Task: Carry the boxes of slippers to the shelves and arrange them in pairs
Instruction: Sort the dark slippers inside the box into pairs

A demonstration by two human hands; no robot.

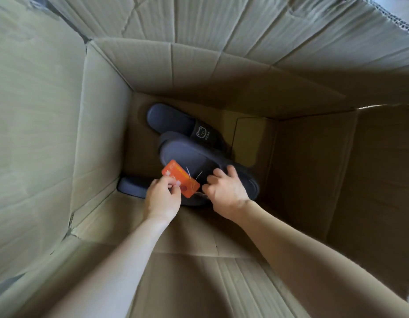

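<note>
Emptying the box: judged nearly finished, since only a few dark slippers remain on the floor of the cardboard box (102,125).
Still to do: lifting these out, carrying them to the shelves and pairing them; no shelf is in view, so shelf progress cannot be told.
Cardboard box: deep, open-topped and creased, seen from above, with its flaps splayed outward.
Contents: three dark slippers show; a second dark rim under the central one may be a fourth, but I cannot tell.
Bear slipper (169,118): at 11 o'clock on the box floor, sole down, with a white bear print on its strap; its strap end lies against the middle slipper.
Middle slipper (187,154): at the floor's centre, tilted, with its near edge under the right hand.
Corner slipper (130,187): at 8 o'clock, tucked against the wall and partly hidden behind the left hand.
Bare floor: at 3 o'clock, with nothing lying on it.
Orange tag (180,179): at 6 o'clock of the middle slipper, with thin white strings (195,177) trailing toward the right hand.
Left hand (163,198): fingers (170,180) and thumb pinch the tag's lower edge.
Right hand (226,191): fingers curl over the middle slipper's rim and grip it.
</note>
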